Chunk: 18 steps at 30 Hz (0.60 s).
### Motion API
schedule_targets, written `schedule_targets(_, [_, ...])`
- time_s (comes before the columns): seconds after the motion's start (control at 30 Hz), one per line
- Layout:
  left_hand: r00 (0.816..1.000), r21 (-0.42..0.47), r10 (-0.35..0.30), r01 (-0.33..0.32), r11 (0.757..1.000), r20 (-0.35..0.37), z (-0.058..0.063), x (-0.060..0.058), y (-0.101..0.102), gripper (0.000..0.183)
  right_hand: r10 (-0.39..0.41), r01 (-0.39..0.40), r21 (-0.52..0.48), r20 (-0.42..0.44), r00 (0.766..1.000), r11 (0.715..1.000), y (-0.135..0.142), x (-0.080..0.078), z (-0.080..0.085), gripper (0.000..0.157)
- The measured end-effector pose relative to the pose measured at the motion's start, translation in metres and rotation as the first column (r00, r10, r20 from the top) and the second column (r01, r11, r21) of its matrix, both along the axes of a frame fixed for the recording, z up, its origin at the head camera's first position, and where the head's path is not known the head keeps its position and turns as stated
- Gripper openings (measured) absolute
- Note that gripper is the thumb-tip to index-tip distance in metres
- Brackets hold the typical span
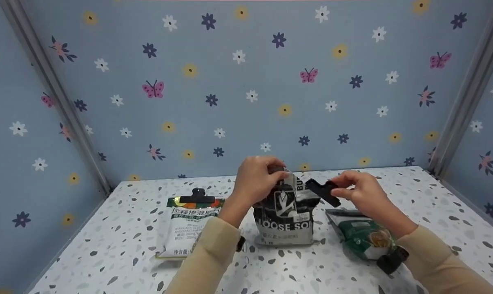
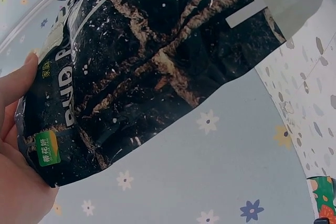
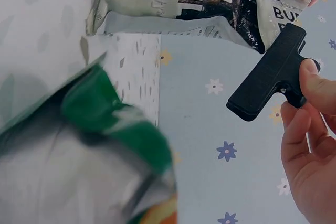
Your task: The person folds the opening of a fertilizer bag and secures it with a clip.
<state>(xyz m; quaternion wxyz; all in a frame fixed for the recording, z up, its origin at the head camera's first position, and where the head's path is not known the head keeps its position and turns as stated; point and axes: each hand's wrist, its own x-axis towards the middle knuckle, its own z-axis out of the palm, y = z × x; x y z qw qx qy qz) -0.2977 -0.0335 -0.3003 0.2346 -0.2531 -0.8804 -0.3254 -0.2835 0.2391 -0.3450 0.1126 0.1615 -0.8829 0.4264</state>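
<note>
A black and grey bag (image 1: 285,220) lettered "LOOSE SOI" stands upright mid-table. My left hand (image 1: 260,179) pinches its top edge between thumb and fingers. In the left wrist view the bag (image 2: 157,61) fills the upper part, with the left hand (image 2: 23,145) at its end. To the right of the bag, my right hand (image 1: 362,192) holds a black bag clip (image 1: 323,192) by its handles. The right wrist view shows the clip (image 3: 270,72) close to the bag's top, its long bar slanted, with thumb and fingers of the right hand (image 3: 312,140) on the handle.
On the left, a white printed bag (image 1: 189,228) carries another black clip (image 1: 197,196) along its top. A green bag (image 1: 362,237) lies at the right under my right forearm. The speckled table (image 1: 119,241) meets a blue flowered wall (image 1: 246,114) behind.
</note>
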Motion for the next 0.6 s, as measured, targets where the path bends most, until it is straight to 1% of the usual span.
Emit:
schedule_targets(0.13, [1.000,0.007,-0.015,0.015,1.000,-0.006,0.000,0.000,0.000,0.017,-0.006,0.006,-0.003,0.013,1.000,1.000,-0.005,-0.002,0.004,0.026])
schedule_targets(0.3, [0.999,0.020,-0.034,0.034,0.999,0.005,0.001,-0.001,-0.001,0.017,-0.013,0.013,0.001,0.014,1.000,1.000,-0.008,-0.003,0.009,0.025])
schedule_targets(0.4, [0.999,0.027,-0.042,0.041,0.999,0.021,0.002,-0.001,-0.001,0.016,0.000,0.000,0.001,0.008,1.000,1.000,-0.009,-0.004,0.010,0.024])
schedule_targets(0.6, [0.998,0.042,-0.058,0.057,0.997,0.037,0.002,-0.001,-0.002,0.016,0.017,-0.017,-0.001,0.024,1.000,1.000,-0.013,-0.006,0.015,0.022])
